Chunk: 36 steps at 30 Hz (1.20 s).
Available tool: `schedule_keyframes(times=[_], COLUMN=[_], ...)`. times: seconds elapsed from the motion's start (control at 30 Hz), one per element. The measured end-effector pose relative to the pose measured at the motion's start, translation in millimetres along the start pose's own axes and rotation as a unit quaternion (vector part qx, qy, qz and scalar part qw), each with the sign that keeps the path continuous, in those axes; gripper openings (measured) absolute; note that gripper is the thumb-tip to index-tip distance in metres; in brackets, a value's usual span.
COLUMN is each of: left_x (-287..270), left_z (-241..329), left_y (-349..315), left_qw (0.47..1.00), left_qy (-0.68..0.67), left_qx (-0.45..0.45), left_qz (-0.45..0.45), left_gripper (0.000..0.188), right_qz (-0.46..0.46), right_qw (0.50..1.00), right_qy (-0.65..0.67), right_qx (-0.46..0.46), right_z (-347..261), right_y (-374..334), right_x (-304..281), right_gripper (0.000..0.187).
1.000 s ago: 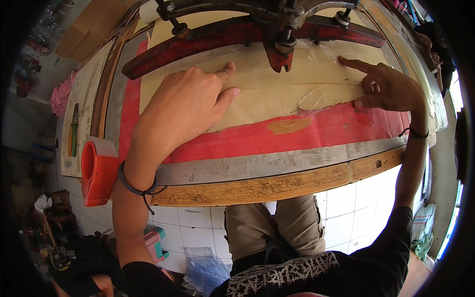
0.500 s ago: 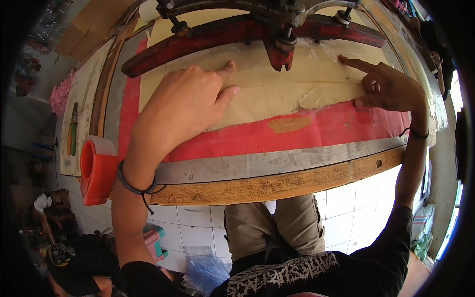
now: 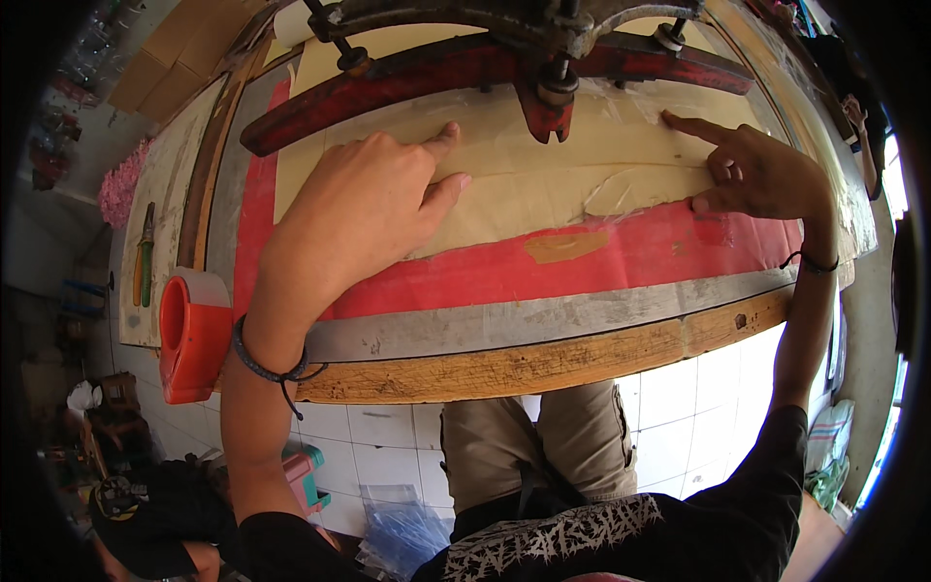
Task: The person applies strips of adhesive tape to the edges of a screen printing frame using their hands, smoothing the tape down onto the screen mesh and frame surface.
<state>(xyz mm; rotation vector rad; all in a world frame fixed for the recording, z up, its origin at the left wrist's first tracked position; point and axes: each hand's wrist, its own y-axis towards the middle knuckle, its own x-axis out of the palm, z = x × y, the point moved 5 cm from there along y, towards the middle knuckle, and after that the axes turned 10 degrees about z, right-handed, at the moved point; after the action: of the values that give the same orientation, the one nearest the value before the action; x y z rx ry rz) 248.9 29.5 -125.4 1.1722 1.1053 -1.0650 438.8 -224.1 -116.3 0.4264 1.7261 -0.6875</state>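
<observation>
A tan, film-like sheet (image 3: pixel 485 199) lies over a red sheet (image 3: pixel 436 276) on a grey board with a wooden front edge. My left hand (image 3: pixel 359 199) rests on the tan sheet's left part, thumb and index finger stretched out and apart; its other fingers are hidden beneath. Toward the right end, my right hand (image 3: pixel 771 175) touches the tan sheet with its index fingertip, thumb near the red border, other fingers curled. Nothing shows in either hand. Just beyond my hands, a red metal clamp bar (image 3: pixel 407 82) spans the sheet, with a notched piece (image 3: pixel 545 116) pointing toward me.
An orange-red tape dispenser (image 3: pixel 189 339) stands at the table's left corner, beside my left forearm. Pliers (image 3: pixel 144 257) with green and orange handles lie on a side board. Plastic bags (image 3: pixel 398 529) are on the tiled floor; another person (image 3: pixel 160 514) is at lower left.
Both hands stay in the same place and pose. The whole view has shifted very slightly; nothing else has visibly moved.
</observation>
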Motion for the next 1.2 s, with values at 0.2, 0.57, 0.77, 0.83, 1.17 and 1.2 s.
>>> schedule_keyframes(times=[0.2, 0.57, 0.77, 0.83, 1.17, 1.2], left_x=[-0.1, 6.6, 4.5, 2.2, 3.4, 3.5], left_z=[0.9, -3.0, -2.8, -0.1, -3.7, -4.0], left_y=[-1.4, -2.3, -3.7, -3.4, -3.1, -3.6], left_qw=[1.0, 1.0, 1.0, 1.0, 1.0, 1.0], left_qy=[0.003, -0.025, -0.025, -0.01, -0.024, -0.023], left_qx=[-0.001, 0.007, 0.014, 0.011, 0.018, 0.015], left_qz=[-0.006, -0.011, -0.005, -0.014, 0.009, 0.006], left_gripper=[0.046, 0.053, 0.053, 0.052, 0.049, 0.049], right_qz=[-0.002, 0.006, 0.023, 0.011, 0.001, -0.005], right_qw=[1.0, 1.0, 0.999, 0.999, 0.998, 0.998], right_qy=[0.003, 0.001, -0.007, 0.007, 0.046, 0.047], right_qx=[0.0, -0.027, -0.041, -0.035, -0.048, -0.046], right_z=[-2.4, -3.3, 2.0, -1.5, -0.6, -2.1], right_y=[0.5, 1.5, 1.1, 1.0, 0.1, 0.4], right_x=[0.8, 0.3, 2.5, 1.3, -0.4, -0.6], right_gripper=[0.084, 0.098, 0.1, 0.099, 0.096, 0.096])
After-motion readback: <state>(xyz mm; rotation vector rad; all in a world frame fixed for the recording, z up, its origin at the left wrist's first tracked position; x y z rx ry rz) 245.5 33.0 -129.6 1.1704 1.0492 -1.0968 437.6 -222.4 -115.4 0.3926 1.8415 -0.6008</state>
